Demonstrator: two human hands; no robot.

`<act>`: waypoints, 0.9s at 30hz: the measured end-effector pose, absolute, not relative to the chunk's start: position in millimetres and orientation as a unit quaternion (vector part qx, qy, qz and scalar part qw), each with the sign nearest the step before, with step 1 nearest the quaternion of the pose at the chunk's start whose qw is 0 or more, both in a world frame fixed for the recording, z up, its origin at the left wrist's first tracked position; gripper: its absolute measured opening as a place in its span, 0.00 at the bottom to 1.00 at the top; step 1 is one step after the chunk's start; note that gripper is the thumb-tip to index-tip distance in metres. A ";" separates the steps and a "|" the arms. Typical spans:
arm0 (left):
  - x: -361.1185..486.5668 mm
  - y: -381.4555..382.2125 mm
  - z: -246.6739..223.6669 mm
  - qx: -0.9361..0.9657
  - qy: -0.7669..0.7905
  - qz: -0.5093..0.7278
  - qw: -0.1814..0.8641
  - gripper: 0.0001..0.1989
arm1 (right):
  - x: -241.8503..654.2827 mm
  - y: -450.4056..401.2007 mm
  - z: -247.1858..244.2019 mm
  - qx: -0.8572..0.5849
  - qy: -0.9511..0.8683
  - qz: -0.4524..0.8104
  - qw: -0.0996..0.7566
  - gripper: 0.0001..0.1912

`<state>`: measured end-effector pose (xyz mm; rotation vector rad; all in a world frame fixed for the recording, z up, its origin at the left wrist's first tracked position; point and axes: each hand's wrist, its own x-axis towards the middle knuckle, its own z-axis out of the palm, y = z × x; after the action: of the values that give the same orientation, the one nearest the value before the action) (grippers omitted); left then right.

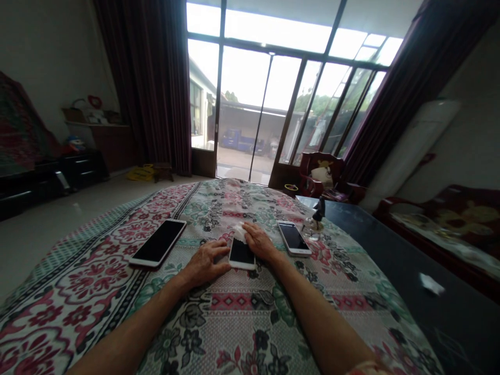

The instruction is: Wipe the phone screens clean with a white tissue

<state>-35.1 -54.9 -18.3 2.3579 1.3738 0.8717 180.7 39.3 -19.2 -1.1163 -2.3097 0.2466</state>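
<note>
A white-framed smartphone (242,253) lies screen up on the patterned tablecloth, between my hands. My right hand (258,241) is closed over a crumpled white tissue (239,229) and presses it onto the phone's upper part, covering its top right. Resting low on the cloth, my left hand (209,260) has its fingers apart, with fingertips and thumb against the phone's left edge. To the left lies a larger phone (159,242) with a dark screen and a light frame. Another white phone (294,238) is on the right, beyond my right hand.
The floral tablecloth (187,333) covers the table. Right of the white phone stands a small dark figurine (319,210) on a clear base. A dark surface (394,260) on the right carries a white scrap (432,284). Glass doors and a wooden chair (318,174) are behind.
</note>
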 end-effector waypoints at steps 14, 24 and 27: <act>-35.3 -56.6 -13.9 0.820 0.480 0.281 0.138 0.20 | 196.8 25.2 5.8 -0.370 -0.858 0.164 0.317 0.19; -34.1 -56.8 -14.2 0.822 0.465 0.299 0.138 0.17 | 173.0 -1.9 -3.1 -0.274 -0.919 0.105 0.265 0.19; -33.1 -57.7 -12.8 0.824 0.454 0.307 0.143 0.16 | 175.9 -18.2 0.1 -0.255 -0.923 0.122 0.263 0.19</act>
<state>-33.1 -57.7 -12.8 2.3764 1.3097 0.8841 175.9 -18.2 0.1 -0.6894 -2.4958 0.3287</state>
